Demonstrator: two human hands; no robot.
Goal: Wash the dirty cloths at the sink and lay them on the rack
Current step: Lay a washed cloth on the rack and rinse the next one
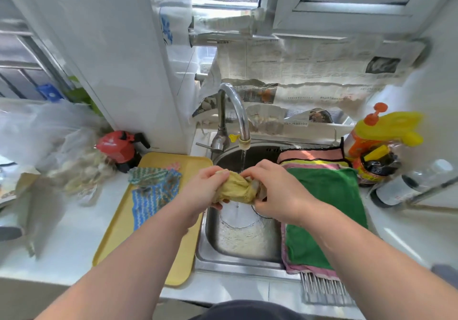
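Your white worktop (74, 233) carries a steel sink (245, 242) in the middle. A yellow tray (188, 245) just to its left holds a blue striped cloth (153, 198) and a teal cloth (146, 174), and on its right a green cloth (327, 195) lies flat on pink-edged cloths over the rack (324, 290). The curved tap (235, 101) runs a thin stream of water into the sink. Over the basin, at that stream, you hold a bunched yellow cloth (238, 187): your left hand (205, 188) grips its left end and your right hand (275, 193) pinches its right end, fingers curled on it.
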